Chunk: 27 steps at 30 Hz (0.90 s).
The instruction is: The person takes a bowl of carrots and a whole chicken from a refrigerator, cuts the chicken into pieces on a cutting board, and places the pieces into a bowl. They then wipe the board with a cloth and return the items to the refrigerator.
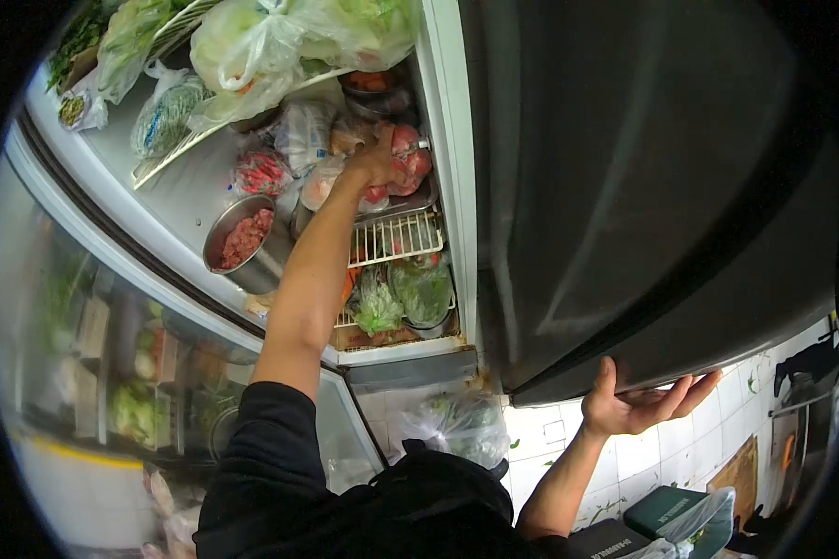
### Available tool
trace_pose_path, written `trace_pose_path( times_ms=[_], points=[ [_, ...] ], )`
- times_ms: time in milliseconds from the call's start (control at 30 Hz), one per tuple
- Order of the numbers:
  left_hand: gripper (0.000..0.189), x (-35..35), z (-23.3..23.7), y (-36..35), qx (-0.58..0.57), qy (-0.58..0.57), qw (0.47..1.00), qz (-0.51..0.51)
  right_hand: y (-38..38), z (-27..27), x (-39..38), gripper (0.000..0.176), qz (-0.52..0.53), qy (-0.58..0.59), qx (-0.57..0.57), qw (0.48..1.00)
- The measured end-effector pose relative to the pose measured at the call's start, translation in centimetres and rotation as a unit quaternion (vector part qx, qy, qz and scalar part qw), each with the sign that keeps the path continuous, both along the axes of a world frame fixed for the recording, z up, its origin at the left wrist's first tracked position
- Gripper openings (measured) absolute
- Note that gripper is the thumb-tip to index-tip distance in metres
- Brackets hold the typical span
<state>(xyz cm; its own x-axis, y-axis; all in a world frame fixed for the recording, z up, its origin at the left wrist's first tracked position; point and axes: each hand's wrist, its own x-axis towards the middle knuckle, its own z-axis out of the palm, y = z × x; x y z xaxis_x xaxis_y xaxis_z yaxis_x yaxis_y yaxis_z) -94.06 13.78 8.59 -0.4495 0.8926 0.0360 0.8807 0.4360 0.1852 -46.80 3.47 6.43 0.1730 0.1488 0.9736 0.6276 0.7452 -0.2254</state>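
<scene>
Inside the open fridge, my left hand reaches onto the middle shelf, against a clear bag of red tomatoes. Its fingertips are partly hidden among the bags, so its grip is unclear. Beside it lie a bag of pale round items and a white plastic bag. A steel pot of raw meat stands left of my forearm. At the lower right, my right hand is palm up with fingers spread, by the lower edge of a large dark panel, holding nothing.
Bagged greens fill the upper shelf, with bagged leafy vegetables on the lower one. A glass door stands at the left. A large plastic bag and a green box are below, near the tiled floor.
</scene>
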Motion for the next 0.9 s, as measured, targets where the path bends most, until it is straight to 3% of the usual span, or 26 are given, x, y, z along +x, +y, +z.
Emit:
trace_pose_path(
  times_ms=[100, 200, 333, 533, 600, 733, 833, 900],
  points=[
    [0.121, -0.7, -0.2, -1.0, 0.026, -0.020, 0.999, -0.009, -0.1, -0.1, 0.1, 0.081, -0.002, -0.004, -0.006, 1.000],
    [0.108, 2.1, 0.5, -2.4, 0.021, -0.008, 0.999, 0.050, 0.0, -0.2, 0.0, 0.079, 0.015, 0.013, -0.009, 1.000],
    [0.104, 1.7, -0.6, -3.6, 0.088, -0.035, 0.995, 0.002, -0.1, -0.3, 0.1, 0.077, 0.007, 0.015, -0.017, 1.000],
    [0.099, 5.3, 0.9, -5.5, 0.103, 0.078, 0.992, 0.010, -0.1, -0.3, 0.2, 0.074, 0.012, 0.017, -0.009, 1.000],
    [0.092, 4.7, 0.9, -5.8, 0.152, 0.162, 0.973, -0.064, -0.1, -0.3, 0.2, 0.073, 0.012, 0.014, -0.012, 1.000],
    [0.082, 4.2, 4.0, -6.8, 0.117, 0.185, 0.973, -0.072, 0.0, -0.3, 0.2, 0.074, 0.016, 0.014, -0.005, 1.000],
    [0.060, 2.8, 6.6, -7.1, 0.176, 0.025, 0.982, -0.059, 0.2, -0.4, 0.2, 0.074, 0.014, 0.015, -0.001, 1.000],
    [0.058, 0.3, 7.7, -7.5, 0.189, -0.013, 0.981, -0.046, 0.1, -0.4, 0.2, 0.074, 0.015, 0.017, 0.000, 1.000]
  ],
)
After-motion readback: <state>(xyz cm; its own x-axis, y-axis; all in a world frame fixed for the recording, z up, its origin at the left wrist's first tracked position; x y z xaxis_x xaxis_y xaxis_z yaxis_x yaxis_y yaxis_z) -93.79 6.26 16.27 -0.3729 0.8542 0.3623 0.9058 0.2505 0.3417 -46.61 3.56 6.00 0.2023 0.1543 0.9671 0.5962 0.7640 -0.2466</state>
